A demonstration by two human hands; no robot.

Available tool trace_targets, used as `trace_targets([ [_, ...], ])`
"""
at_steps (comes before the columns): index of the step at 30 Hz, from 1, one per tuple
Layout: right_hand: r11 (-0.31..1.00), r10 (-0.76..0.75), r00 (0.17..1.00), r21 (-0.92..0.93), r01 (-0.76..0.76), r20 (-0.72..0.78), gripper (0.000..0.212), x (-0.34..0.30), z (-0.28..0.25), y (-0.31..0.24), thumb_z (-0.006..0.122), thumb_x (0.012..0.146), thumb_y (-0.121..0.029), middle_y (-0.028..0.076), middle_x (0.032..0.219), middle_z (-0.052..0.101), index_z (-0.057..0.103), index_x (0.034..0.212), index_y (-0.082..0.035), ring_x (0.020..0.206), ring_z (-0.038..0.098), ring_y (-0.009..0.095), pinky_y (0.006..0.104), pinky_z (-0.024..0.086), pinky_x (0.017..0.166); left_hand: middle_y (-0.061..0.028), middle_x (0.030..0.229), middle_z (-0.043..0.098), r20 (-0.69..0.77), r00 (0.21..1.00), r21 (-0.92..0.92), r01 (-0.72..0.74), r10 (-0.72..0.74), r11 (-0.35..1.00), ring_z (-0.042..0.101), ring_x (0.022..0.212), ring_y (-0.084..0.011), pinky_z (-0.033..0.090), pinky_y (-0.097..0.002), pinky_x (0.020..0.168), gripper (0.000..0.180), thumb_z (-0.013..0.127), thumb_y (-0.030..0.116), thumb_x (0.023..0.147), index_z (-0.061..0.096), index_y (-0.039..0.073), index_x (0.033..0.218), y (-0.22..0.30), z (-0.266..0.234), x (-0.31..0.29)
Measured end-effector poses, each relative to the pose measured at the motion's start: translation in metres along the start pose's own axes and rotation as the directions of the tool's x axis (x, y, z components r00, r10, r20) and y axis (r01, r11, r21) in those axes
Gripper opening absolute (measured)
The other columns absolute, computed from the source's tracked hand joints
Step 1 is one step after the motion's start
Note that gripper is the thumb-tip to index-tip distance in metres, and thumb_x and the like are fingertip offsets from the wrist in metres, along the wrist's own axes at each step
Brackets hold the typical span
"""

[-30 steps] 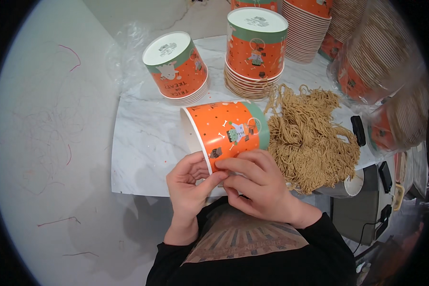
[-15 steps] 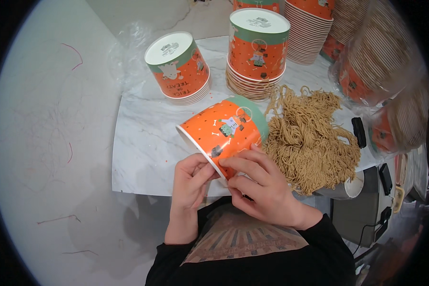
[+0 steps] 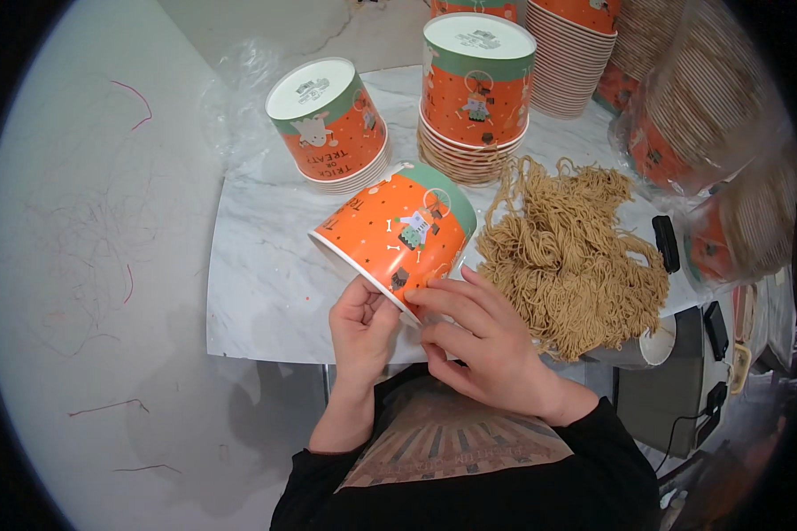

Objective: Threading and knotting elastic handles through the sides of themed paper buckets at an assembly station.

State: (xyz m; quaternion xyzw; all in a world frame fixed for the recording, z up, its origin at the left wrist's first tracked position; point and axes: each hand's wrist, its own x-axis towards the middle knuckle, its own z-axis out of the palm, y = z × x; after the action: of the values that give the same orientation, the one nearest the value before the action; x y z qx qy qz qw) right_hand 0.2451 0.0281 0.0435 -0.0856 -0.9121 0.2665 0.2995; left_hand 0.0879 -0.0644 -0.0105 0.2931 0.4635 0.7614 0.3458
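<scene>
An orange paper bucket with a green band and printed figures lies tilted between my hands above the table. Its white rim faces down and to the left. My left hand grips the rim from below, the thumb near its lower end. Bent fingers of my right hand press on the bucket's side close to the same stretch of rim. Whether a cord is between the fingertips I cannot make out. Right of the bucket, a heap of tan cords spreads over the marbled table.
Upside-down bucket stacks stand behind: a short one at left, another with cords at its rims, and a tall stack. Bagged buckets fill the right. A black object lies beside the cords. A wall rises at left.
The held bucket has moved slightly left and turned a little, showing more of its printed side. Both hands keep hold near the rim; my left hand has shifted slightly right.
</scene>
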Motion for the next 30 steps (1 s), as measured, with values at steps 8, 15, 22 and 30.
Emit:
trace_targets([
  [8, 0.967, 0.124, 0.986, 0.239, -0.093, -0.116, 0.018, 0.003, 0.003, 0.013, 0.072, 0.081, -0.003, 0.011, 0.117, 0.065, 0.063, 0.096, -0.005, 0.098, 0.068, 0.029, 0.0428, 0.055, 0.092, -0.0132, 0.114, 0.069, -0.128, 0.947, -0.363, 0.232, -0.295, 0.903, 0.071, 0.097, -0.0178, 0.06, -0.03, 0.074, 0.028, 0.05, 0.01, 0.103, 0.055, -0.001, 0.128, 0.001, 0.007, 0.007],
  [15, 0.987, 0.113, 0.961, 0.14, -0.079, -0.253, 0.019, 0.014, 0.003, 0.016, 0.073, 0.08, -0.002, 0.01, 0.099, 0.064, 0.062, 0.096, -0.004, 0.079, 0.066, 0.029, 0.0366, 0.054, 0.067, -0.014, 0.125, 0.065, -0.016, 0.986, -0.2, 0.159, -0.166, 0.967, 0.068, 0.108, -0.0216, 0.059, -0.0339, 0.088, 0.033, 0.052, 0.004, 0.1, 0.054, -0.002, 0.132, -0.007, 0.004, -0.002],
  [22, 1.0, 0.001, 0.979, -0.02, -0.005, -0.202, 0.019, 0.022, -0.002, 0.015, 0.071, 0.077, -0.003, 0.011, 0.088, 0.059, 0.059, 0.092, -0.004, 0.079, 0.063, 0.032, 0.0408, 0.053, 0.069, -0.0127, 0.117, 0.07, 0.039, 0.998, -0.049, 0.046, -0.044, 0.998, 0.069, 0.104, -0.0206, 0.059, -0.0383, 0.089, 0.025, 0.058, 0.001, 0.099, 0.06, -0.004, 0.124, -0.015, -0.003, -0.008],
  [30, 0.997, 0.003, 0.988, -0.075, -0.015, -0.154, 0.019, 0.025, -0.003, 0.013, 0.071, 0.077, -0.003, 0.011, 0.087, 0.057, 0.059, 0.091, -0.004, 0.084, 0.063, 0.032, 0.0419, 0.053, 0.073, -0.0136, 0.112, 0.071, 0.046, 0.998, -0.084, 0.039, -0.035, 0.996, 0.07, 0.103, -0.0198, 0.057, -0.0348, 0.09, 0.023, 0.063, 0.0, 0.097, 0.062, -0.006, 0.119, -0.014, 0.0, -0.01],
])
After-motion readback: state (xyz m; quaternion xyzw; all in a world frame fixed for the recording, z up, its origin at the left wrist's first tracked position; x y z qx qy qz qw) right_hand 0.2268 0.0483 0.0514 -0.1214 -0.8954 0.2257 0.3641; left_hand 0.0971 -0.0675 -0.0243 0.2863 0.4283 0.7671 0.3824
